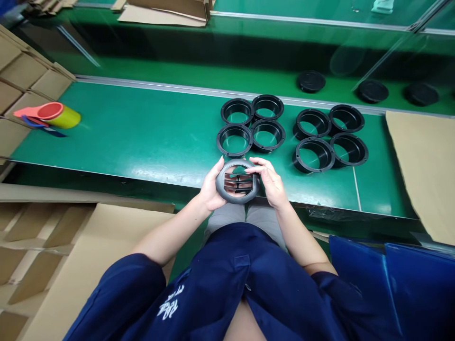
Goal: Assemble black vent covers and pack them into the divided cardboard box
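A round dark grey ring with black slats inside its opening [221,188] is held over the table's front edge. My left hand [213,187] is wrapped around its left side, and some of its fingers show through the opening behind the slats. On the right, my right hand [269,181] has its fingers at the ring's upper right rim, touching it; whether a small part is pinched there is too small to tell. Just beyond the hands stand black cylindrical rings [234,141] in a cluster, with a second cluster of black rings [313,155] to the right.
A red and yellow cup [64,116] lies at the left beside cardboard dividers [24,71]. Black round parts [311,81] sit on the rear shelf. Cardboard [423,166] covers the right end; blue sheets [419,284] stand at lower right, a divided box [39,246] at lower left.
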A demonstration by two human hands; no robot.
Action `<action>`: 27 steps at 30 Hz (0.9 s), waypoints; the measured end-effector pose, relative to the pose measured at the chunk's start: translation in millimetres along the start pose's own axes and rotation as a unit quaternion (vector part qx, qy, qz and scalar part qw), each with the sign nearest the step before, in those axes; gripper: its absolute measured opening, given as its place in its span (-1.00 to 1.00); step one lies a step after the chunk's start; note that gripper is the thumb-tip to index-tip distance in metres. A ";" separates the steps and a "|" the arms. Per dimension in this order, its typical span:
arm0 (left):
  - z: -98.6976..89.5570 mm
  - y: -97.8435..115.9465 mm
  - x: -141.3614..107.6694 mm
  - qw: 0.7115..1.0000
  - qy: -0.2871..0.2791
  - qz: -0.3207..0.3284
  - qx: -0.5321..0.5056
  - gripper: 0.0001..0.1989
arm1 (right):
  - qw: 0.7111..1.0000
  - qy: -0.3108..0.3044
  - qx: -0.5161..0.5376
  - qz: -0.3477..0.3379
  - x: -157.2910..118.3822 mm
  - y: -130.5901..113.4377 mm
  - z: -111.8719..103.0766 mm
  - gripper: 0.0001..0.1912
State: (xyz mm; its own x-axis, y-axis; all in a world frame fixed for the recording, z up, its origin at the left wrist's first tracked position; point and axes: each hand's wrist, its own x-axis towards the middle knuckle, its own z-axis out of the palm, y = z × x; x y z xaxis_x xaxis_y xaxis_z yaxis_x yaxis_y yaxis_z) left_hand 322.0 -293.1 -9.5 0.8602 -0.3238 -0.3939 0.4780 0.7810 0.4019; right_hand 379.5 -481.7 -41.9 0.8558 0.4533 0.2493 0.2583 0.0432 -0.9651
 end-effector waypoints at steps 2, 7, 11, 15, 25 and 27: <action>-1.2 -1.0 -1.2 1.000 -0.002 0.000 0.001 -0.36 | 1.000 -0.002 -0.004 0.001 -0.9 -0.7 0.9 -0.46; -2.3 -2.4 -4.2 1.000 -0.008 0.007 -0.004 -0.37 | 1.000 -0.006 -0.018 0.003 -4.3 -4.9 2.1 -0.43; -2.0 -1.9 -5.6 1.000 0.000 0.002 -0.011 -0.38 | 1.000 -0.009 -0.006 -0.005 -5.9 -6.8 2.4 -0.46; -4.6 -1.3 -4.6 1.000 0.001 -0.006 -0.018 -0.38 | 1.000 -0.005 -0.017 0.000 -8.0 -4.6 4.7 -0.43; -6.6 4.5 -7.5 0.992 0.119 -0.003 -0.040 -0.51 | 0.904 -0.202 -0.329 -0.186 -7.4 -9.3 10.3 -0.16; 0.8 6.8 -9.1 0.993 0.120 -0.003 -0.018 -0.49 | 0.887 -0.233 -0.359 -0.173 2.6 -17.4 15.6 0.05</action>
State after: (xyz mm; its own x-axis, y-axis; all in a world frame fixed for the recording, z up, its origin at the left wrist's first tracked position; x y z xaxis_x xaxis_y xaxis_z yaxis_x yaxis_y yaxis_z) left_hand 317.5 -285.3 -2.5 0.7881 -0.1954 -0.5837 0.4725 0.7998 0.3702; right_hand 370.3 -467.4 -25.7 0.4347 0.8494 0.2993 0.8317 -0.2512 -0.4951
